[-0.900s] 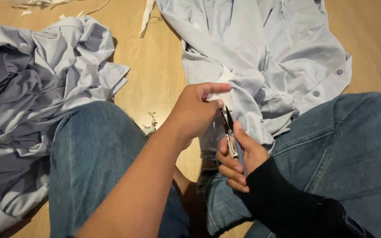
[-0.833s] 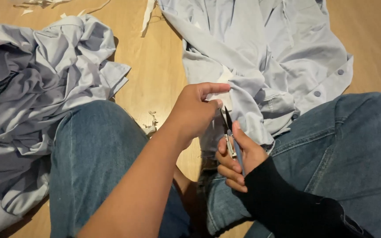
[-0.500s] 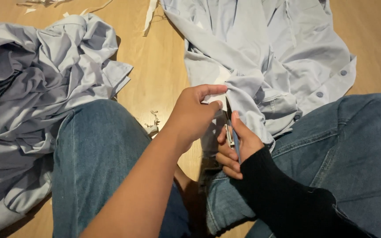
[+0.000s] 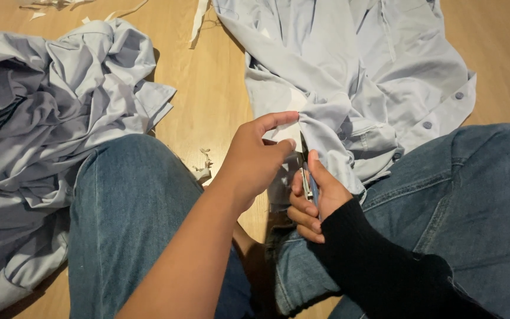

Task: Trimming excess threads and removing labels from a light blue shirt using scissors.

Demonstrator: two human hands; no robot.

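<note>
— What moved?
— Little: the left hand point(image 4: 255, 162) still pinches the shirt point(image 4: 349, 77) edge on the floor; right hand point(image 4: 314, 204), fingers closed round the cutter point(image 4: 309, 180), has crept up beside it.

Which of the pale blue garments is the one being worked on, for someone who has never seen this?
On the wooden floor lie two pale blue garments. Take the spread-out shirt at upper right, draped over the right knee; the left hand pinches its edge beside the right hand. Unlike the crumpled heap on the left, it lies flat, with a buttoned cuff.
</note>
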